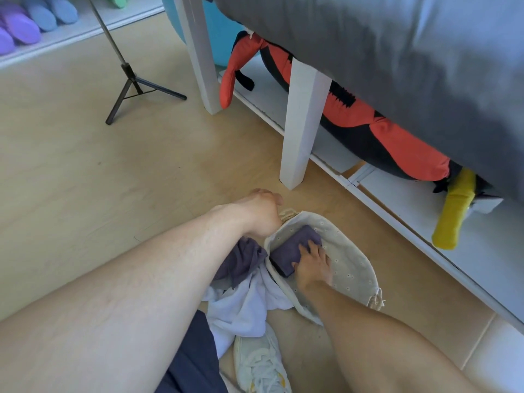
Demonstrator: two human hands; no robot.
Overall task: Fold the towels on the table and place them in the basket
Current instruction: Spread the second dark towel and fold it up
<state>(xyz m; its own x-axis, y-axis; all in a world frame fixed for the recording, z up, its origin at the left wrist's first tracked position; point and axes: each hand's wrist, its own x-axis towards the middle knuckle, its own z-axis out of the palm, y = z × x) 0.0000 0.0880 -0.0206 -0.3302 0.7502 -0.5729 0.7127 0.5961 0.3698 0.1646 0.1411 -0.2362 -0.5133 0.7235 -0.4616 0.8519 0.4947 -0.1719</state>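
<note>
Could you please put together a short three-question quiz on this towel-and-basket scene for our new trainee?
1. True or false: the right hand rests on a folded purple towel inside the basket.
2. What is the left hand gripping?
A. the tripod
B. the basket's rim
C. the shoe
3. Fill in: the loose towels lie on the floor to the ____ of the basket.

Key
1. True
2. B
3. Left
</note>
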